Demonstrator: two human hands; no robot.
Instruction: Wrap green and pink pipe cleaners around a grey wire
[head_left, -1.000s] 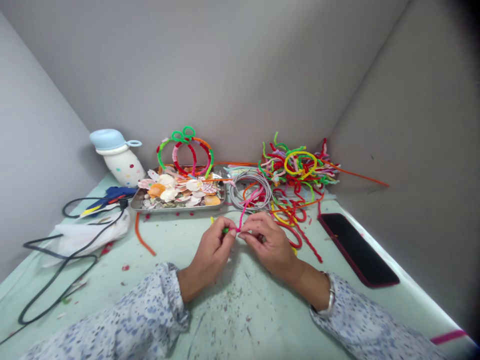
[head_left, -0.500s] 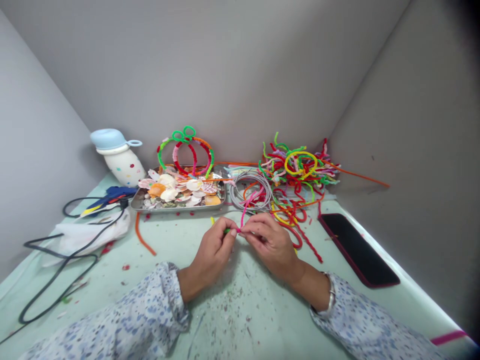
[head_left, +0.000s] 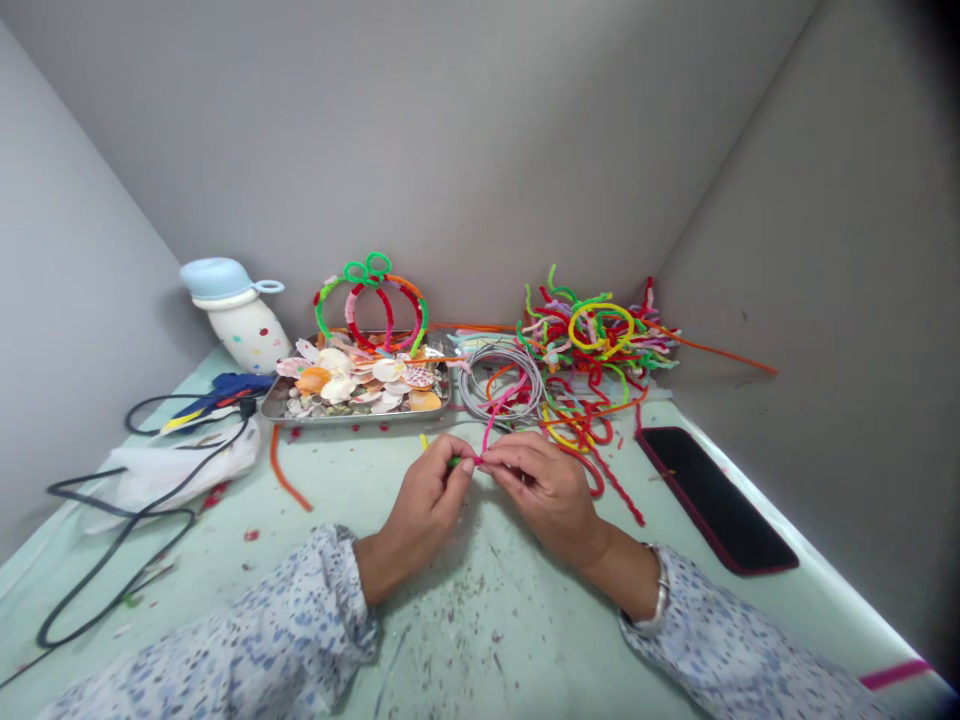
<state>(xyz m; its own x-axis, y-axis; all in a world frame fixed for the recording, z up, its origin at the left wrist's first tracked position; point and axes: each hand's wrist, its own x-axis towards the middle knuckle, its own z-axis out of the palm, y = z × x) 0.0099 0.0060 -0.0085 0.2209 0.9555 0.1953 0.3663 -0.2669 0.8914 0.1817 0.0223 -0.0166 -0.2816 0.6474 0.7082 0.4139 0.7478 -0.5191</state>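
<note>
Pinched at the fingertips of both my hands is a pink pipe cleaner [head_left: 487, 428], its free end pointing up and away over the table. My left hand [head_left: 421, 500] is closed on a green pipe cleaner [head_left: 454, 461], of which only a short bit shows beside the thumb. A yellow tip [head_left: 424, 441] pokes out behind the left fingers. Thumb and fingers of my right hand [head_left: 553, 500] press together on the pink pipe cleaner, where it meets the green one. The fingers hide most of this joint.
Beyond my hands lie a metal tray [head_left: 352, 422] of seashells with pipe-cleaner hoops [head_left: 322, 305], a grey wire coil [head_left: 466, 385] and a heap of pipe cleaners [head_left: 555, 325]. A phone [head_left: 716, 500] lies at right. A bottle [head_left: 244, 325], black cable [head_left: 112, 555] and plastic bag [head_left: 169, 475] are left.
My right fingers have shifted very slightly at the pinch, and the pink pipe cleaner's upright part leans a little differently. My left hand looks the same.
</note>
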